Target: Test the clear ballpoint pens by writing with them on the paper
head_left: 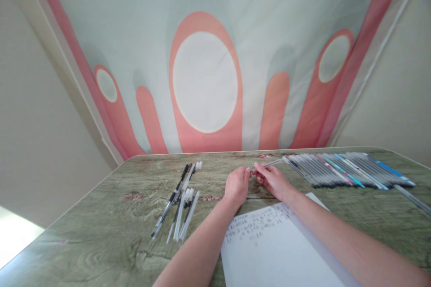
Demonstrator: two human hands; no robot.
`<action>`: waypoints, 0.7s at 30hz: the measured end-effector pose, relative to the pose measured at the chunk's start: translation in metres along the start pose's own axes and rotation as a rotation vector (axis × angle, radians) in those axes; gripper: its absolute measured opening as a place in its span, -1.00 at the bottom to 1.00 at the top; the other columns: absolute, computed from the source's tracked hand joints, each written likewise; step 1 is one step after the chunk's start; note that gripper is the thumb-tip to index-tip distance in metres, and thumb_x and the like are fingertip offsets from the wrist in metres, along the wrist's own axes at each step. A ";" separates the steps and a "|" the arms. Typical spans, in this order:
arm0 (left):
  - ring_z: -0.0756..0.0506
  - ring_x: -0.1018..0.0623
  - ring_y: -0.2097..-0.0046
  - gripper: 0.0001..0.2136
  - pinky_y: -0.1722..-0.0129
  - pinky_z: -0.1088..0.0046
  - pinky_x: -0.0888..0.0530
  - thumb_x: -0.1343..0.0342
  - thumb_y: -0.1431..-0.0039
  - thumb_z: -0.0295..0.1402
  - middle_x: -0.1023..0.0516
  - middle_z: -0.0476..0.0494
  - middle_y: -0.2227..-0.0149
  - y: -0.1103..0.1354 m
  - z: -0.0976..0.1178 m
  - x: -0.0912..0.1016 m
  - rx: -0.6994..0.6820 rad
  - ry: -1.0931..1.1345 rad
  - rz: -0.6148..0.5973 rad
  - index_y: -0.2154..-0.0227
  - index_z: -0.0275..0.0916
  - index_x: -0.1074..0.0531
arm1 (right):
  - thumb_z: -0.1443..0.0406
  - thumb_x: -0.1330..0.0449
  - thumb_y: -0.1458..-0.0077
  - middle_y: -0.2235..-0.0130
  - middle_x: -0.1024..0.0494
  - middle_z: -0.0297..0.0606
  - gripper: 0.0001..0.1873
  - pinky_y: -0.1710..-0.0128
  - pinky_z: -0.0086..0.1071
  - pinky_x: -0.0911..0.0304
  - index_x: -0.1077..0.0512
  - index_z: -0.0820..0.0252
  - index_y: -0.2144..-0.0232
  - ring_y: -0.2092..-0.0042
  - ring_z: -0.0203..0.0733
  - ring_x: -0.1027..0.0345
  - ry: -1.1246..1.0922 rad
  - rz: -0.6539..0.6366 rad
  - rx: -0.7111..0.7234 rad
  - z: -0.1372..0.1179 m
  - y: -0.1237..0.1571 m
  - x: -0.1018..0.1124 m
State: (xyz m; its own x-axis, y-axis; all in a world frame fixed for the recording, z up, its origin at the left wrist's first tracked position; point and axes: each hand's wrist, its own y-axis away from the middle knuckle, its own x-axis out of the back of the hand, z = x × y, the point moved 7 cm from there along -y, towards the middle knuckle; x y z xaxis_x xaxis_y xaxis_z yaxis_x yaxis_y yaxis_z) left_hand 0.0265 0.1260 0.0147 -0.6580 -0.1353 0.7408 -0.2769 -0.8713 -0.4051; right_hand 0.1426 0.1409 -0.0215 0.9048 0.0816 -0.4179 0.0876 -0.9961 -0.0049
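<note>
Beyond the top of a white sheet of paper (pixel 279 251), my two hands meet around a slim, clear-barrelled pen (pixel 275 162). My left hand (pixel 237 184) is closed at the pen's left end, its fingers mostly turned from view. Thumb and fingers of my right hand (pixel 272 181) pinch the barrel just beside it. The pen's far end points right, toward a row of pens (pixel 332 170) laid side by side. Handwriting covers the upper part of the sheet, and my right forearm passes over its right side.
Left of my hands lie loose pen parts: dark pens (pixel 171 202), clear tubes (pixel 190 215) and small clear caps (pixel 199 165). A separate clear rod (pixel 412 199) lies at the right. The wood-patterned table (pixel 111 233) ends at a patterned panel (pixel 205 80) behind.
</note>
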 end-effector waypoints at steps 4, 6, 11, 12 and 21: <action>-0.02 -0.37 0.38 -0.66 0.38 0.48 -0.24 0.32 -0.24 -0.25 -0.40 -0.08 0.46 -0.002 0.006 0.003 -0.069 -0.090 0.019 0.49 -0.23 -0.29 | 0.06 -0.27 0.25 0.54 -0.45 -0.36 -0.65 0.62 -0.49 -0.01 -0.36 0.24 0.59 0.60 -0.45 -0.15 0.017 -0.005 0.000 -0.002 0.002 -0.002; -0.04 -0.37 0.35 -0.69 0.35 0.45 -0.24 0.28 -0.23 -0.27 -0.40 -0.09 0.44 -0.003 0.010 0.006 -0.100 -0.153 0.032 0.49 -0.24 -0.28 | 0.05 -0.27 0.24 0.56 -0.43 -0.36 -0.64 0.62 -0.49 -0.01 -0.36 0.24 0.61 0.61 -0.45 -0.14 0.025 -0.006 0.001 -0.002 0.002 -0.002; -0.04 -0.36 0.34 -0.71 0.32 0.45 -0.24 0.27 -0.23 -0.27 -0.39 -0.09 0.43 -0.003 0.012 0.006 -0.094 -0.114 0.051 0.48 -0.24 -0.27 | 0.01 -0.21 0.19 0.54 -0.43 -0.31 -0.61 0.63 -0.47 -0.02 -0.35 0.25 0.59 0.61 -0.43 -0.14 0.067 -0.007 0.034 -0.003 0.002 -0.003; -0.03 -0.36 0.35 -0.70 0.34 0.46 -0.24 0.28 -0.23 -0.26 -0.38 -0.08 0.44 -0.003 0.009 0.006 -0.067 -0.064 0.061 0.48 -0.24 -0.27 | -0.02 -0.17 0.16 0.54 -0.43 -0.30 -0.59 0.63 -0.46 -0.03 -0.35 0.24 0.58 0.61 -0.41 -0.15 0.086 0.002 0.051 -0.004 0.002 -0.003; -0.01 -0.36 0.39 -0.66 0.37 0.49 -0.26 0.30 -0.22 -0.20 -0.37 -0.06 0.46 -0.006 -0.007 0.006 0.083 0.189 0.062 0.46 -0.24 -0.29 | 0.21 -0.06 0.00 0.29 -0.45 -0.24 -0.68 0.30 -0.30 -0.21 -0.31 0.07 0.15 0.34 -0.19 -0.31 0.738 0.271 0.535 -0.045 0.018 0.003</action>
State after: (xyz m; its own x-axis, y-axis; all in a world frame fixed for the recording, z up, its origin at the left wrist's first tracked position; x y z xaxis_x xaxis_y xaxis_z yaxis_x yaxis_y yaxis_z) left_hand 0.0198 0.1341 0.0178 -0.7937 -0.1056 0.5991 -0.1784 -0.9011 -0.3951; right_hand 0.1654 0.1243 0.0182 0.9171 -0.3370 0.2129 -0.2007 -0.8518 -0.4838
